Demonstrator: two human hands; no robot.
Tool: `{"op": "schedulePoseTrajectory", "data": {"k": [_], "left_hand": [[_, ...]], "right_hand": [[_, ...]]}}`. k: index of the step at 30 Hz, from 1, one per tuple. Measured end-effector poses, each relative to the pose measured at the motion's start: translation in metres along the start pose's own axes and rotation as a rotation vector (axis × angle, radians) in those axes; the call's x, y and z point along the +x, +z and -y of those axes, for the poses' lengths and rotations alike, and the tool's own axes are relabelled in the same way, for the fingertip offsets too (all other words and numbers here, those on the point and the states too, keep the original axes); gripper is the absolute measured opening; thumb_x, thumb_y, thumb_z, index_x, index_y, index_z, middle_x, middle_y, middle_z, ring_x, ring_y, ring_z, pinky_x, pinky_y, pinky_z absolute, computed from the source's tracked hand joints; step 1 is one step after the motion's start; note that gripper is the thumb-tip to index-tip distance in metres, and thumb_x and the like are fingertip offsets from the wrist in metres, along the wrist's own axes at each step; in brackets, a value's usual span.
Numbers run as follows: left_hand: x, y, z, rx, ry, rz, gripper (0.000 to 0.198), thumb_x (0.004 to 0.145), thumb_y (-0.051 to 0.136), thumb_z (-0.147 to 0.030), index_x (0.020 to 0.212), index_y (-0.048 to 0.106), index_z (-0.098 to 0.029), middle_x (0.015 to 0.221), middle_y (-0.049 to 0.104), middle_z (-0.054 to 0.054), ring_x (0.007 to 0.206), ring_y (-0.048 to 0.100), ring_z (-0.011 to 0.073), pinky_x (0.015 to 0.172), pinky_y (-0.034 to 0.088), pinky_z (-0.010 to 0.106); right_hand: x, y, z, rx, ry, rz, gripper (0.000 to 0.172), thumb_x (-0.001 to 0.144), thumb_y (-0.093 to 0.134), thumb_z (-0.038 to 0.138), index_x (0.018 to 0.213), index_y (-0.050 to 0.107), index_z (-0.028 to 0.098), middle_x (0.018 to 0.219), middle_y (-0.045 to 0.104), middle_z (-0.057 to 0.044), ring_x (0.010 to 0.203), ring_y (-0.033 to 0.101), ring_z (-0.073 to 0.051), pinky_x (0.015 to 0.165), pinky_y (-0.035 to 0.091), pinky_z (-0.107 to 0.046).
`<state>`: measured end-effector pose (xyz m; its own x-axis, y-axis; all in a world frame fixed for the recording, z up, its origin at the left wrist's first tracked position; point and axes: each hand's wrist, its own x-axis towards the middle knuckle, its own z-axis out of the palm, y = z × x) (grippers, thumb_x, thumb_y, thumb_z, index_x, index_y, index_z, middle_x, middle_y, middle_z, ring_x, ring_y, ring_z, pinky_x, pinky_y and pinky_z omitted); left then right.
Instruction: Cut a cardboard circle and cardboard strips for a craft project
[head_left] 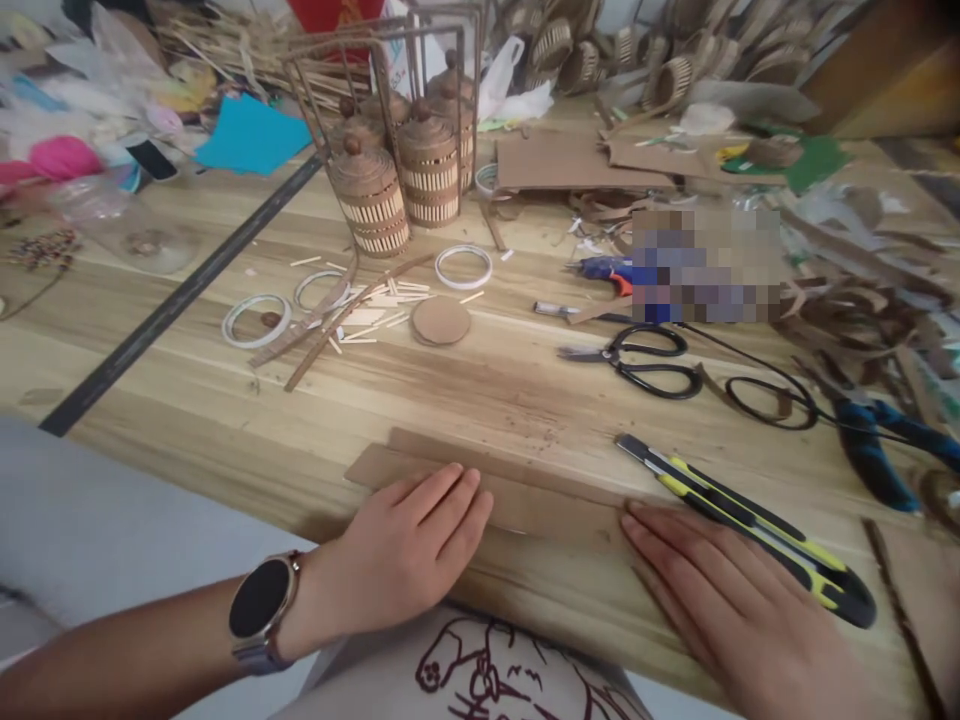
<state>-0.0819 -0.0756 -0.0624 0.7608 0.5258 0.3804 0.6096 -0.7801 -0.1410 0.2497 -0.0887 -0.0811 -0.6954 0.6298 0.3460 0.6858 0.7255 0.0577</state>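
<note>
Near the table's front edge lies a long brown cardboard strip (pixel 536 505), with a second layer of cardboard showing along its far side. My left hand (pixel 409 550), with a watch (pixel 264 600) on the wrist, rests its outstretched fingers on top of the strip, left of its middle. At the right end, the extended fingers of my right hand (pixel 739 590) lie flat on the strip, held close together. Both thumbs are mostly hidden. Just beyond my right hand lies a yellow-and-black utility knife (pixel 750 525), its front end pointing to the upper left.
Black-handled scissors (pixel 634 360), blue-handled pliers (pixel 874 440) and a blue glue gun (pixel 604 268) lie to the right. A cardboard disc (pixel 441 320), small sticks and tape rolls (pixel 256 321) lie mid-table. Lidded lanterns (pixel 369 195) stand behind. Cardboard scraps (pixel 585 165) crowd the back.
</note>
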Motion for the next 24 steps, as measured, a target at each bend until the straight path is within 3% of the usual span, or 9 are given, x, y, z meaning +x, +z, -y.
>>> {"op": "schedulePoseTrajectory", "data": {"k": [5, 9, 12, 20, 24], "left_hand": [[-0.002, -0.002, -0.003, -0.009, -0.119, 0.054, 0.035, 0.104, 0.036, -0.009, 0.118, 0.068, -0.012, 0.119, 0.076, 0.010, 0.110, 0.070, 0.0243, 0.091, 0.060, 0.037], [-0.004, -0.001, -0.002, -0.014, -0.188, 0.099, 0.030, 0.103, 0.042, -0.009, 0.119, 0.067, -0.013, 0.123, 0.074, 0.010, 0.117, 0.066, 0.0250, 0.100, 0.057, 0.040], [-0.006, 0.001, -0.003, -0.029, -0.205, 0.134, 0.030, 0.103, 0.042, -0.009, 0.121, 0.066, -0.012, 0.125, 0.072, 0.010, 0.118, 0.064, 0.0252, 0.100, 0.056, 0.040], [-0.008, 0.004, -0.004, -0.085, -0.236, 0.153, 0.025, 0.103, 0.048, -0.013, 0.122, 0.063, -0.013, 0.129, 0.068, 0.013, 0.124, 0.058, 0.0275, 0.103, 0.055, 0.043], [-0.004, 0.002, 0.002, -0.121, -0.231, 0.176, 0.027, 0.103, 0.041, -0.012, 0.121, 0.061, -0.016, 0.131, 0.064, 0.015, 0.121, 0.058, 0.0266, 0.097, 0.057, 0.042]], "right_hand": [[-0.005, 0.003, -0.003, 0.070, 0.006, -0.009, 0.044, 0.106, 0.048, 0.033, 0.141, 0.058, 0.009, 0.122, 0.071, -0.016, 0.110, 0.064, -0.029, 0.097, 0.044, -0.042], [-0.004, 0.003, 0.000, 0.130, 0.051, -0.032, 0.057, 0.107, 0.043, 0.029, 0.160, 0.035, 0.010, 0.120, 0.066, -0.017, 0.108, 0.060, -0.031, 0.096, 0.041, -0.044], [0.001, 0.003, 0.000, 0.165, 0.044, -0.046, 0.061, 0.106, 0.044, 0.025, 0.163, 0.026, 0.012, 0.120, 0.064, -0.017, 0.107, 0.059, -0.030, 0.097, 0.040, -0.043], [-0.009, 0.012, -0.003, 0.247, 0.092, -0.069, 0.059, 0.103, 0.050, 0.025, 0.160, 0.036, 0.016, 0.122, 0.066, -0.014, 0.110, 0.061, -0.030, 0.098, 0.042, -0.043], [-0.016, 0.016, -0.004, 0.268, 0.126, -0.090, 0.058, 0.102, 0.053, 0.025, 0.158, 0.042, 0.019, 0.123, 0.068, -0.011, 0.110, 0.063, -0.029, 0.098, 0.045, -0.042]]}}
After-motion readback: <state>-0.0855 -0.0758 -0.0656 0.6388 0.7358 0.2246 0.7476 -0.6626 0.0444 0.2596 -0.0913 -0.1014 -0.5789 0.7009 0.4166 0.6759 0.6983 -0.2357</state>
